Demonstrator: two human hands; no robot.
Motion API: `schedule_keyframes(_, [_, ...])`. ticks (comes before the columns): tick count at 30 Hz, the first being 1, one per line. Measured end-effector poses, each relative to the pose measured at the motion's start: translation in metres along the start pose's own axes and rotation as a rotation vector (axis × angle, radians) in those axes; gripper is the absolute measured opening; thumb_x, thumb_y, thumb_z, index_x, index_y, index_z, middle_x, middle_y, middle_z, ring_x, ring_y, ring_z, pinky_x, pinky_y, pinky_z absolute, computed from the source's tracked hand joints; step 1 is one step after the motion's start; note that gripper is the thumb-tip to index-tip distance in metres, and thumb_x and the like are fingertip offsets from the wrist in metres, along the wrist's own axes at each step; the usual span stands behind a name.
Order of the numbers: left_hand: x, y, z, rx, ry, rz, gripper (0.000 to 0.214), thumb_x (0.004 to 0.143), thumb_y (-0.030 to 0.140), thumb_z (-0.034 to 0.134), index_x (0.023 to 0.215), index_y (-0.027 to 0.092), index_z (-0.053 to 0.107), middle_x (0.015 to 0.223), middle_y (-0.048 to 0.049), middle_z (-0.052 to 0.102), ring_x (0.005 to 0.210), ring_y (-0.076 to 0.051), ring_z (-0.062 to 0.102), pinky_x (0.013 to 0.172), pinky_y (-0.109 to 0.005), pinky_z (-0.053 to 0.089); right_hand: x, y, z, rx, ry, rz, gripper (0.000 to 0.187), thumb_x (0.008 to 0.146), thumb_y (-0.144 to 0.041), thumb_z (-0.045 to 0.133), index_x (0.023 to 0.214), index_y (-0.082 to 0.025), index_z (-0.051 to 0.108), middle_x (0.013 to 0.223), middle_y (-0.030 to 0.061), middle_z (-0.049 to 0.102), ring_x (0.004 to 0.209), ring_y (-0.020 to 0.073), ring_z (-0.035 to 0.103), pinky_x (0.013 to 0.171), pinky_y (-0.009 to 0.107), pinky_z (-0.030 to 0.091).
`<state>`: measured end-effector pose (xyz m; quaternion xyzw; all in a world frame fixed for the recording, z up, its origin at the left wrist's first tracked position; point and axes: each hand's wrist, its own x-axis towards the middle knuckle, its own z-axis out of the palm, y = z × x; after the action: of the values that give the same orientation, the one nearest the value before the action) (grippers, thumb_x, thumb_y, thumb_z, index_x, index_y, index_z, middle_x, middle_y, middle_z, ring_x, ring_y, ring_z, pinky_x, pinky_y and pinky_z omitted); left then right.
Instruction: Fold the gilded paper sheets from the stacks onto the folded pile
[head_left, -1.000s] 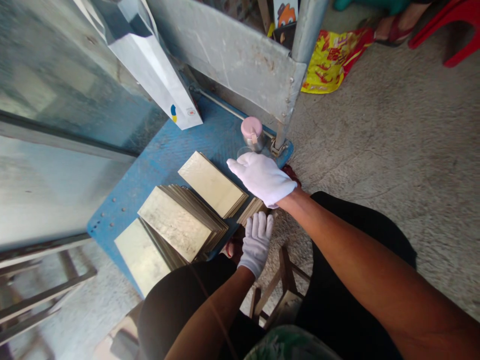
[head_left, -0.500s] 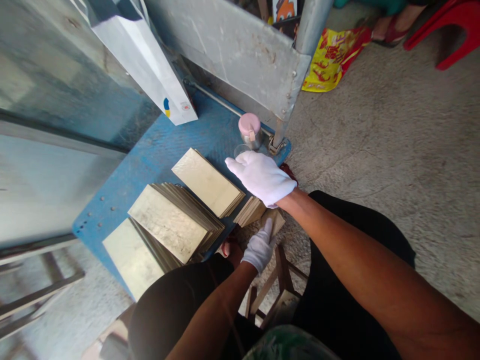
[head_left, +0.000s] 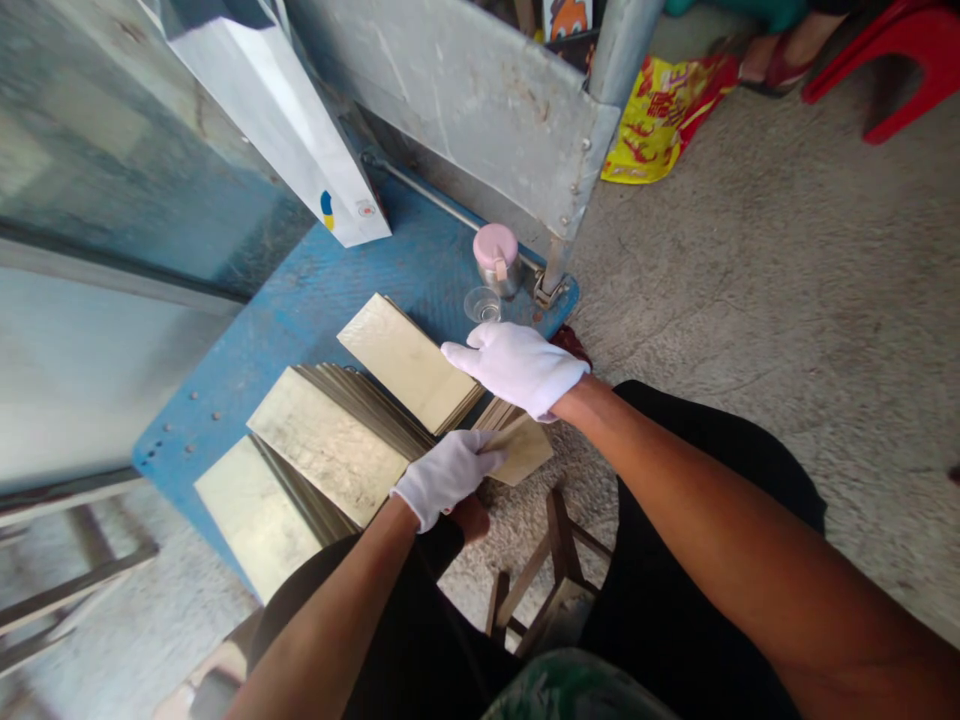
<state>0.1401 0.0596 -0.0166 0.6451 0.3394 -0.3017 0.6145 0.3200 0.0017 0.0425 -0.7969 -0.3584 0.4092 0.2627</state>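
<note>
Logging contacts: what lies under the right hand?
The right hand rests flat on a small stack of gold sheets at the blue table's edge; fanned edges show, its top is covered. The left hand pinches one sheet.

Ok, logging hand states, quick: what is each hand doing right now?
Left hand: closed on a thin pale-gold rectangular sheet.
Right hand: open, palm down on the small stack of gold sheets.

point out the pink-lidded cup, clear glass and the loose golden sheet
pink-lidded cup (head_left: 496,243), head view, on the lid
clear glass (head_left: 482,305), head view, on its middle
loose golden sheet (head_left: 527,448), head view, on its bare face
</note>
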Motion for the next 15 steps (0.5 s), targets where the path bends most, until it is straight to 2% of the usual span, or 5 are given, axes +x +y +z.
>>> schedule_keyframes(1, [-0.011,0.006,-0.008,-0.045,-0.039,-0.028,0.028,0.081,0.035,0.063,0.092,0.011,0.071,0.057,-0.0026,0.059,0.042,-0.012,0.048,0.042,-0.022,0.039,-0.002,-0.001,-0.001,0.002,-0.016,0.008,0.055,0.09,-0.069,0.042,0.081,-0.019,0.064,0.079,0.0091,0.067,0.073,0.0199,0.059,0.063,0.029,0.037])
schedule_keyframes(3, [-0.033,0.022,-0.024,-0.134,-0.09,-0.036,0.034,0.079,0.043,0.067,0.086,0.01,0.07,0.058,-0.0047,0.06,0.044,-0.013,0.051,0.044,-0.022,0.042,-0.006,-0.004,-0.003,0.012,-0.052,0.025,0.056,0.089,-0.07,0.042,0.08,-0.02,0.065,0.077,0.008,0.066,0.069,0.0191,0.057,0.062,0.029,0.036])
schedule_keyframes(8, [-0.074,0.05,-0.058,-0.302,-0.033,0.005,0.034,0.075,0.045,0.076,0.084,0.012,0.071,0.074,-0.0103,0.068,0.062,-0.018,0.062,0.059,-0.025,0.053,-0.012,-0.011,-0.007,0.098,-0.113,0.018,0.06,0.089,-0.073,0.04,0.071,-0.019,0.062,0.065,0.0028,0.06,0.059,0.0146,0.05,0.058,0.028,0.033])
schedule_keyframes(12, [-0.085,0.041,-0.083,-0.366,0.136,0.036,0.031,0.068,0.038,0.083,0.088,0.016,0.075,0.086,-0.0097,0.07,0.076,-0.022,0.066,0.069,-0.029,0.058,-0.01,-0.01,-0.003,0.14,-0.152,0.002,0.063,0.089,-0.074,0.038,0.067,-0.019,0.06,0.059,0.0004,0.055,0.055,0.0133,0.046,0.057,0.027,0.032])
schedule_keyframes(15, [-0.091,0.032,-0.095,-0.458,0.242,0.033,0.034,0.063,0.032,0.086,0.09,0.014,0.075,0.087,-0.0108,0.07,0.078,-0.024,0.067,0.07,-0.031,0.06,-0.008,-0.007,0.003,0.129,-0.143,-0.018,0.062,0.086,-0.076,0.041,0.069,-0.019,0.06,0.062,0.0007,0.056,0.057,0.0136,0.047,0.058,0.027,0.034])
